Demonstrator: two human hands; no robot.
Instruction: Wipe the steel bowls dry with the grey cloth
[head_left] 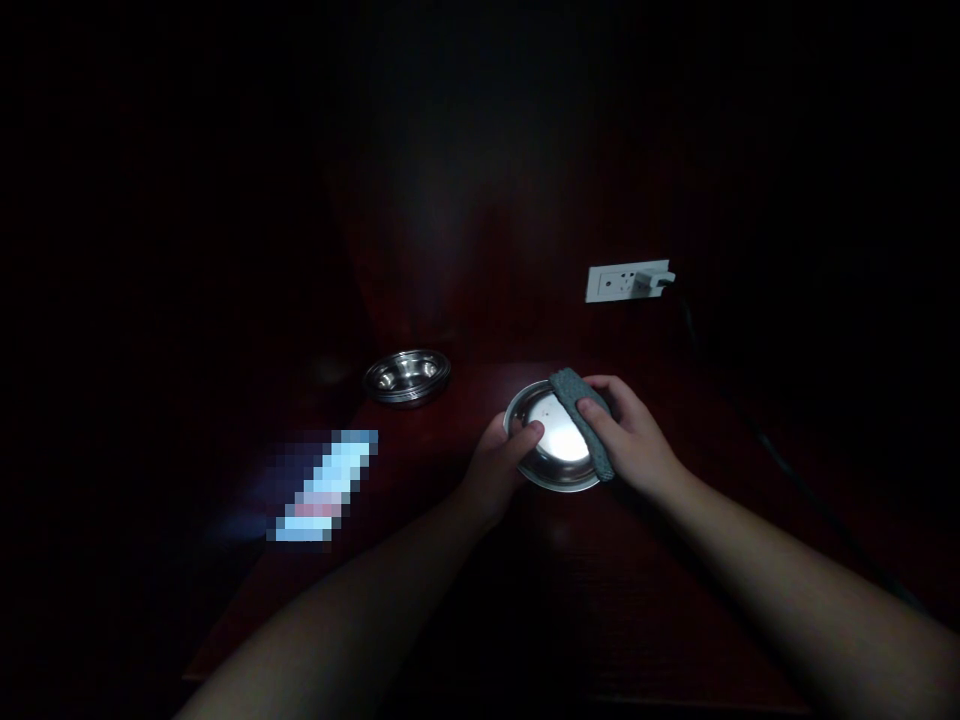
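Head view: left hand (496, 470) and right hand (637, 440) at a metal bowl (561, 440), a cloth (585, 420) over its rim

The bowl, taken as landmark, is held over the table (427, 470), its hollow side turned toward the viewer; whether its underside touches the tabletop cannot be told. The left hand grips its left edge, thumb inside and fingers behind. The right hand clasps the cloth closely against the bowl's right edge. Work on this bowl appears under way and unfinished, since cloth and metal are in contact and the bowl is not set down. Left of the bowl and farther back stands a nested stack of bowls (409, 388); whether these have had the cloth or await it cannot be judged.

Materials: the bowl is round, shallow and mirror-smooth, with a narrow rim, white glare on its floor and a few small dark specks. The cloth is grey-green, matt and nubbly, forming a thick strip. The stacked bowls show thin, shiny rims, their number unclear. The table is dark red with a faint gloss. Left of the bowl and nearer the viewer, a bright rectangle (322, 490) is pixelated beyond recognition. Behind and right of the bowl is a flat white socket plate (615, 284) bearing a plug (654, 282).
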